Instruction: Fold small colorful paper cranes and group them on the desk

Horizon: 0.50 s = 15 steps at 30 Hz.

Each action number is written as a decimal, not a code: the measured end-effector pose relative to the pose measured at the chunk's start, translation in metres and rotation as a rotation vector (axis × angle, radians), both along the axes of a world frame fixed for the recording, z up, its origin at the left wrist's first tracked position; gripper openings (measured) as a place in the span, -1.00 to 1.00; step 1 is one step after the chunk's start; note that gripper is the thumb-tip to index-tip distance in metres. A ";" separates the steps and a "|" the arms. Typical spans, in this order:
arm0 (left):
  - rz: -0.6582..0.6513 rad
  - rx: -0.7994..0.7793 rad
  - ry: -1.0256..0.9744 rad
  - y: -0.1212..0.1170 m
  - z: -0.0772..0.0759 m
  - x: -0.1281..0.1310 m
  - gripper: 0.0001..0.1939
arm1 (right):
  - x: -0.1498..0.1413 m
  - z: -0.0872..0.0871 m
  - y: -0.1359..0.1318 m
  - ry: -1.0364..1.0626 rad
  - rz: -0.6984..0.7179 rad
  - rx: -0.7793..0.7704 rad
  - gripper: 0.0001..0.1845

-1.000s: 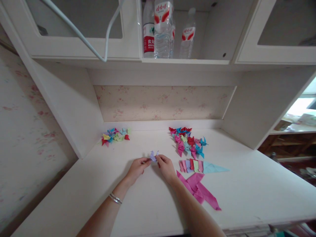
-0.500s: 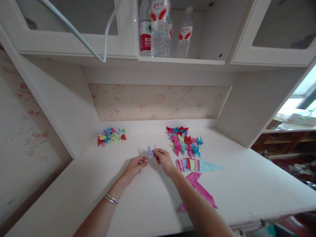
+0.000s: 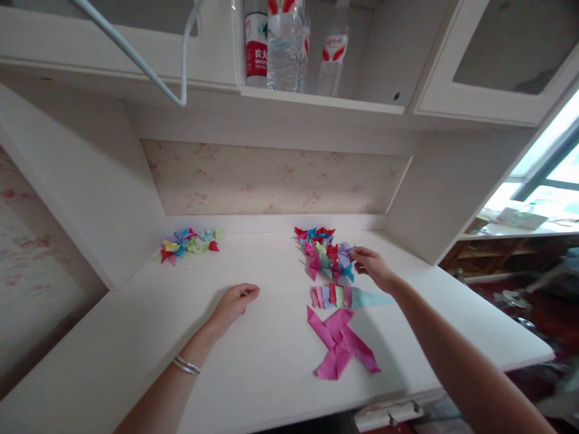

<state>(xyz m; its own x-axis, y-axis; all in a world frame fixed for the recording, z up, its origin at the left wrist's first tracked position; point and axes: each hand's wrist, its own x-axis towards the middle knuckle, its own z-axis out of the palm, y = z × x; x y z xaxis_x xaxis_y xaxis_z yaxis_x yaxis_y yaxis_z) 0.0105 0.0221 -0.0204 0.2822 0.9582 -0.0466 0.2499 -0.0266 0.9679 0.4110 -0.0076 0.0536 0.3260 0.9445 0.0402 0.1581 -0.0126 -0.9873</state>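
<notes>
Paper figure (image 3: 345, 252), lavender, was pinched along its right side by the right hand (image 3: 368, 265), at the right edge of a cluster of coloured folded figures (image 3: 313, 265) on the desk (image 3: 271, 361); contact with these could not be told. Judged very light, thin and easily crushed, it seemed best held by a layered fold or point, with slight pressure. Left hand (image 3: 237, 301) sat well apart, fingertips drawn together with nothing visible between them, while a row of folded strips (image 3: 339, 296) and a larger pink piece (image 3: 339, 346) lay nearer the wearer.
</notes>
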 end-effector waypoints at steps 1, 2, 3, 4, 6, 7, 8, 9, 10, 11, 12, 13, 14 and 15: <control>-0.003 0.001 0.008 0.000 0.000 0.000 -0.53 | 0.017 -0.003 -0.003 -0.007 -0.056 -0.018 -0.76; -0.002 0.000 0.013 0.000 0.000 0.001 -0.53 | 0.033 -0.007 -0.005 -0.017 -0.101 -0.040 -0.77; 0.001 -0.003 0.017 -0.001 0.000 0.001 -0.53 | 0.046 -0.011 -0.008 -0.030 -0.126 -0.079 -0.79; 0.005 -0.005 0.020 -0.001 0.001 0.001 -0.53 | 0.058 -0.016 -0.010 -0.046 -0.128 -0.129 -0.80; 0.009 -0.013 0.022 -0.001 0.001 0.001 -0.53 | 0.077 -0.025 -0.013 -0.081 -0.073 -0.241 -0.79; 0.007 -0.016 0.022 -0.002 0.001 0.001 -0.53 | 0.084 -0.030 -0.014 -0.094 -0.037 -0.285 -0.77; 0.004 -0.018 0.022 -0.002 0.002 0.001 -0.53 | 0.090 -0.035 -0.014 -0.103 -0.010 -0.313 -0.76; 0.002 -0.021 0.023 -0.002 0.002 0.001 -0.54 | 0.096 -0.039 -0.014 -0.109 0.003 -0.325 -0.75; 0.002 -0.025 0.025 -0.002 0.002 0.001 -0.54 | 0.099 -0.043 -0.013 -0.114 -0.005 -0.326 -0.75; 0.002 -0.028 0.028 -0.002 0.002 0.001 -0.54 | 0.102 -0.046 -0.012 -0.120 -0.025 -0.323 -0.75; 0.002 -0.028 0.031 -0.003 0.002 0.001 -0.54 | 0.103 -0.048 -0.011 -0.126 -0.051 -0.321 -0.74; 0.005 -0.027 0.034 -0.003 0.002 0.002 -0.55 | 0.104 -0.049 -0.010 -0.133 -0.072 -0.321 -0.74; 0.008 -0.025 0.037 -0.003 0.002 0.002 -0.55 | 0.103 -0.049 -0.008 -0.139 -0.086 -0.324 -0.74; 0.011 -0.022 0.041 -0.003 0.003 0.003 -0.55 | 0.101 -0.049 -0.006 -0.141 -0.094 -0.329 -0.74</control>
<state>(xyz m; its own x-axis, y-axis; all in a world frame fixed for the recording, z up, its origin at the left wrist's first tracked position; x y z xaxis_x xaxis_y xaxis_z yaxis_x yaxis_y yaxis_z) 0.0131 0.0192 -0.0178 0.2690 0.9599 -0.0792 0.2894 -0.0021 0.9572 0.5117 -0.0139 0.0043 0.4244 0.8809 -0.2095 0.2759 -0.3462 -0.8967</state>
